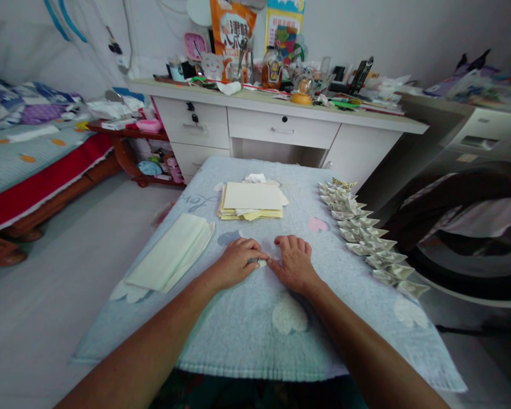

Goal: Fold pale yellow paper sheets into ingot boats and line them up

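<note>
A small pale folded paper (262,263) lies on the cloth-covered table between my hands, mostly covered by fingers. My left hand (238,264) is closed on it, with the fingers bent and pressed together. From the other side, my right hand (296,264) rests on the cloth with its fingers apart and its thumb reaching to the paper's edge. Beyond both hands sits a stack of cream and yellow paper sheets (253,196). Pale green folded sheets (170,253) lie to the left. Along the right side run rows of folded paper boats (361,230).
A light blue cloth (247,335) with heart shapes covers the table. Behind it stands a white desk (281,125) crowded with jars, a pink clock (195,45) and an orange bag (232,37). A bed (46,159) is at left, a washing machine (468,147) at right.
</note>
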The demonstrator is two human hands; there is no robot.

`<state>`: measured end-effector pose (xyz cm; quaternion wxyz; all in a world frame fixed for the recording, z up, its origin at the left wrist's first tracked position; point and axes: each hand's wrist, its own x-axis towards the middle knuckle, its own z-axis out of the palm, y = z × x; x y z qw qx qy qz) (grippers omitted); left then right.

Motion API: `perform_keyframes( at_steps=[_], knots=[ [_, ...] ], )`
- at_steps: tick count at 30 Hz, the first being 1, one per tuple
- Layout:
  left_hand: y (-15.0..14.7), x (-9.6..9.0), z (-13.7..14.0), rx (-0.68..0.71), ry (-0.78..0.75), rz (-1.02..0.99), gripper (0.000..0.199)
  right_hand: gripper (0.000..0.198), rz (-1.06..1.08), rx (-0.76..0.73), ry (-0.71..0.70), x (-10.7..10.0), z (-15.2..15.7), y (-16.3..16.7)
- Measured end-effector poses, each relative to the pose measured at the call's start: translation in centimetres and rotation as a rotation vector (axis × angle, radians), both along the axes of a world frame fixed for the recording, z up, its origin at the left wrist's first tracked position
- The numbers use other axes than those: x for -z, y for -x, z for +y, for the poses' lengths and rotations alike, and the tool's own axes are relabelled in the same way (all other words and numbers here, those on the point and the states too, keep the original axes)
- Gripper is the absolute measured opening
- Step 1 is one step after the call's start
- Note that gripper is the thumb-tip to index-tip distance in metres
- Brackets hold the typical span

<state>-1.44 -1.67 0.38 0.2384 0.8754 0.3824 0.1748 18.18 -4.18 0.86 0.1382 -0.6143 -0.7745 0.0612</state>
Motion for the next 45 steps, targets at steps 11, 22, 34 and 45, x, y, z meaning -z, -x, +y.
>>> perform_keyframes(
  at_steps=[11,22,34,45],
  knots=[
    [-0.1,-0.4,0.0,0.008,0.019,0.009,0.033,0.038,0.046,0.035,0.064,-0.2,0.2,-0.8],
    [-0.7,-0.5,-0.9,-0.049,-0.081,-0.027,0.025,0.029,0.125,-0.157,-0.015,-0.1,-0.3,-1.6],
    [-1.5,-0.2,-1.6,-0.173,-0.122,-0.144,0.020,0.011,0.266,-0.202,-0.031,-0.4,-0.1,-0.9],
    [-1.5,-1.3,-1.6,-0.240,0.058,-0.409,0.021,0.008,0.533,-0.239,-0.092,-0.8,0.0,-1.0]
  ],
)
